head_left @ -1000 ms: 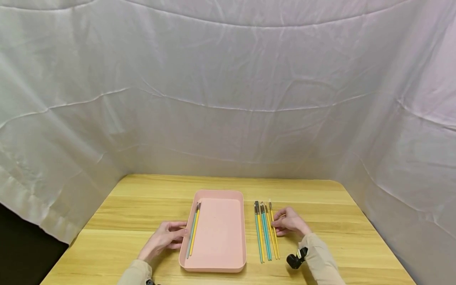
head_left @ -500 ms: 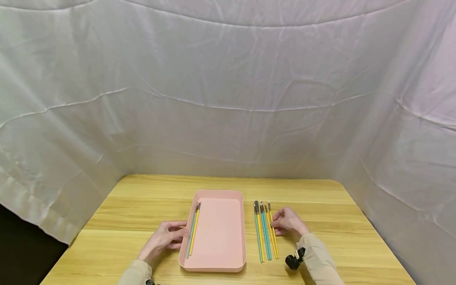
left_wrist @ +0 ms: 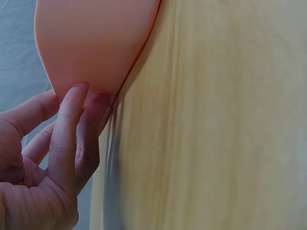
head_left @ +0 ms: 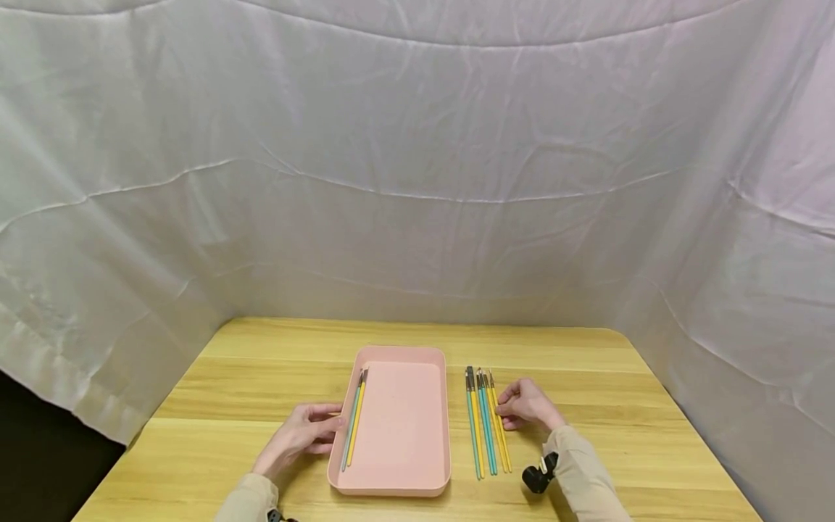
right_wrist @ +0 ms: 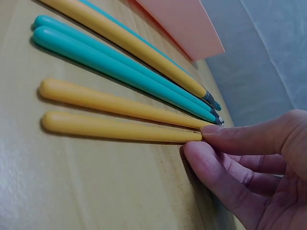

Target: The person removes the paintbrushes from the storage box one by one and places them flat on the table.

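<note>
My left hand (head_left: 298, 436) grips the left wall of a pink tray (head_left: 401, 435), fingers against the outer side as the left wrist view shows. Inside that tray, along its left wall, lie a teal paintbrush (head_left: 349, 438) and a yellow paintbrush (head_left: 356, 428). To the tray's right, several teal and yellow paintbrushes form a row on the table, bristles pointing away. My right hand (head_left: 530, 406) pinches the outermost yellow paintbrush (right_wrist: 120, 130) between thumb and index finger, towards its bristle end. A second yellow paintbrush (right_wrist: 115, 103) lies right beside it, then two teal paintbrushes (right_wrist: 110, 62).
The wooden table (head_left: 274, 362) reaches back to a pale grey curtain (head_left: 417, 239) that hangs behind and on both sides. A black wrist camera (head_left: 540, 475) sits at the right sleeve, low over the table.
My right hand has shifted slightly left, bringing the bristle end of the outermost yellow paintbrush closer to its neighbour. The left hand and the tray stay in place.
</note>
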Demonstrator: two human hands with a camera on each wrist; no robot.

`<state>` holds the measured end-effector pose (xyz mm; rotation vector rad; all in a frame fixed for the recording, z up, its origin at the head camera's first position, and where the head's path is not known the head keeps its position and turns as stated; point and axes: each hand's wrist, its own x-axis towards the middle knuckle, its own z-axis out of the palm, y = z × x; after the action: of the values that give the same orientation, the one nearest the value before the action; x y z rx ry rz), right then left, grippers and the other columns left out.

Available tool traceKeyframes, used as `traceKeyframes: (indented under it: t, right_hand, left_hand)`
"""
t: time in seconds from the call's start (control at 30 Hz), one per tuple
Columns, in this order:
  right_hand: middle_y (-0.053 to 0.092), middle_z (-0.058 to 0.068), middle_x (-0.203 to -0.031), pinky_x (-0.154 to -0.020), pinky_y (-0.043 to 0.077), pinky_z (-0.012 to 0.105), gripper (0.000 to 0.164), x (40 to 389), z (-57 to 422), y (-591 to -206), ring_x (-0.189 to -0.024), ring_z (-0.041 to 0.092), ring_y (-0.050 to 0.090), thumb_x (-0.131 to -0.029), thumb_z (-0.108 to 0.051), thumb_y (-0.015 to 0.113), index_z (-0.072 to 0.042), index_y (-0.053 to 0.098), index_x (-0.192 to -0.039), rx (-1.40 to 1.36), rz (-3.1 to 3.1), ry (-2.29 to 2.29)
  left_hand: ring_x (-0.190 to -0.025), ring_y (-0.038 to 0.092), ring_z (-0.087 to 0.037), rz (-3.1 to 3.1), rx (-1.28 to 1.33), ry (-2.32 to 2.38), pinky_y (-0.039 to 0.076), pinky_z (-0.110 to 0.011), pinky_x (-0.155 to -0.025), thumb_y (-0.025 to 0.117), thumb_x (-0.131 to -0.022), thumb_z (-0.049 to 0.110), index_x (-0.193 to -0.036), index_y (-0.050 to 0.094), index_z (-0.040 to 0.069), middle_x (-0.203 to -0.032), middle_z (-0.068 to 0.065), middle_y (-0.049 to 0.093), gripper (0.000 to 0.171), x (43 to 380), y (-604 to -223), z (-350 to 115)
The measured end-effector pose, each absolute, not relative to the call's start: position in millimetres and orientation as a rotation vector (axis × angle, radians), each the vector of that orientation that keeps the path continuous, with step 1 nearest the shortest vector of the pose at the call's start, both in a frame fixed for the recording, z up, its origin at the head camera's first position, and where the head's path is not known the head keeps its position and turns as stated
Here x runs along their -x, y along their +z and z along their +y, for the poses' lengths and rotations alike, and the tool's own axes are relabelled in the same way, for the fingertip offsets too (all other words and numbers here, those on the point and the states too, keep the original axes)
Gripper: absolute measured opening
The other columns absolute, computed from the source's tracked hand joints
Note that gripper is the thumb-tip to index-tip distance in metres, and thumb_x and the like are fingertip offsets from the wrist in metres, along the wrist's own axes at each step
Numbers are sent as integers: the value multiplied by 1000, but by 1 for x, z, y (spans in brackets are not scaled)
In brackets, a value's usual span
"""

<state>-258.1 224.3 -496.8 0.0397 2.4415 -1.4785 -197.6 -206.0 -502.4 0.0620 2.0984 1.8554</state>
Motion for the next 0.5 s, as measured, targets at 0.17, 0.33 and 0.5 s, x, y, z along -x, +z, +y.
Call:
traceKeyframes:
  t: [0.17, 0.33, 0.5]
  right_hand:
    - [63, 10, -71, -55, 63, 28, 13, 259, 224, -497, -56, 15, 62, -86, 8, 70, 9, 60, -94, -40, 2450, -1475]
    - [64, 11, -73, -56, 64, 29, 15, 258, 226, -496, -57, 14, 63, -86, 7, 70, 10, 59, -97, -12, 2425, -1495]
    - [66, 11, -75, -57, 64, 29, 19, 257, 228, -497, -57, 13, 64, -88, 4, 69, 11, 58, -101, 21, 2404, -1531]
  left_hand:
    - [-80, 72, -12, 2096, -71, 1858, 64, -24, -65, 67, -97, 16, -143, 43, -12, -103, -17, 76, 59, 198, -502, -206]
    - [-80, 72, -12, 2098, -59, 1861, 64, -23, -65, 67, -96, 16, -143, 45, -11, -104, -15, 77, 59, 198, -503, -206]
    - [-80, 72, -12, 2097, -54, 1864, 64, -23, -65, 67, -96, 15, -143, 44, -11, -105, -15, 76, 59, 197, -502, -205]
